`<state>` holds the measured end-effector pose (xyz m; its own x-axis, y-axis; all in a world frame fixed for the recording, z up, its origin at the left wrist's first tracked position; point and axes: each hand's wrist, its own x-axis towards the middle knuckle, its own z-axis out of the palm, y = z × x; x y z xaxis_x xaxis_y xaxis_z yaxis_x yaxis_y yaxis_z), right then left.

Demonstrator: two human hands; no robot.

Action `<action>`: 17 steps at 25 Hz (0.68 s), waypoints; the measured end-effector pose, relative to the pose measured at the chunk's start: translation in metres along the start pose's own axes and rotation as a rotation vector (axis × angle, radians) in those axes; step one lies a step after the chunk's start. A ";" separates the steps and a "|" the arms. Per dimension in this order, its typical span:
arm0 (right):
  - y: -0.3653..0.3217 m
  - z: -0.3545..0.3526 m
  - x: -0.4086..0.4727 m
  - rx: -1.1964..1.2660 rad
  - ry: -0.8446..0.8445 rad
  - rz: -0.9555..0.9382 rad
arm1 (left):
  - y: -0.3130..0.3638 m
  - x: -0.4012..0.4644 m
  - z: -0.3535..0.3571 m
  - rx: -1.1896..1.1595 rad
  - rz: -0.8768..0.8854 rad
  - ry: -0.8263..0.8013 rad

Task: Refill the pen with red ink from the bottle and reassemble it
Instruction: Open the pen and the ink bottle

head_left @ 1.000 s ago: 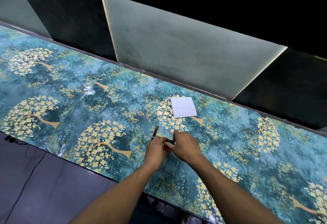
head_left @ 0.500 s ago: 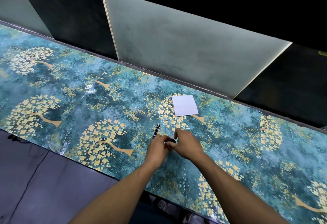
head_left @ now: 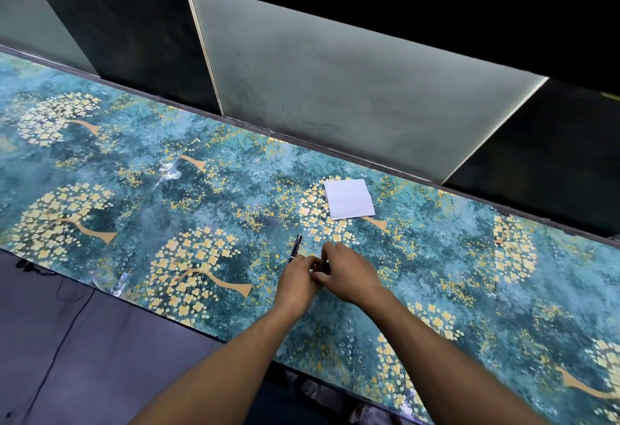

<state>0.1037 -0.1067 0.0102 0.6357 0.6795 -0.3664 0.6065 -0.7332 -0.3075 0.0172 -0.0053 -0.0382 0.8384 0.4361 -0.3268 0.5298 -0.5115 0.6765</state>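
The left hand (head_left: 297,278) holds the pen (head_left: 295,247) at its near end. The right hand (head_left: 345,272) curls around something small and dark, maybe the bottle. A slip could spill ink on the desk (head_left: 208,196).

Black pen (head_left: 296,247), slanted on tabletop

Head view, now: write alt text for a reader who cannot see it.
Two bare hands meet over a teal table printed with golden trees: the left hand grips a black pen pointing away, and the right hand touches a small dark thing, mostly hidden, between them. A white paper square lies farther back.
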 end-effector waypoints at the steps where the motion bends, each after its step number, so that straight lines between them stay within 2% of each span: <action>1: -0.002 0.001 -0.001 -0.027 0.019 -0.006 | 0.000 0.000 0.000 -0.002 0.000 -0.001; 5: 0.002 -0.003 0.001 0.131 0.039 -0.021 | -0.001 0.000 0.000 -0.015 0.009 0.012; 8: 0.015 -0.006 -0.001 0.216 0.126 0.057 | 0.000 -0.001 0.001 -0.031 -0.005 0.029; 12: 0.035 0.010 -0.009 0.090 0.102 0.167 | 0.000 -0.003 0.003 0.031 -0.004 0.037; 17: 0.042 0.031 -0.018 -0.017 -0.016 0.181 | 0.003 -0.003 0.001 0.073 -0.017 0.036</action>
<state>0.1028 -0.1505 -0.0234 0.7276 0.5361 -0.4279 0.4911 -0.8427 -0.2207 0.0162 -0.0090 -0.0358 0.8248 0.4712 -0.3126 0.5528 -0.5557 0.6210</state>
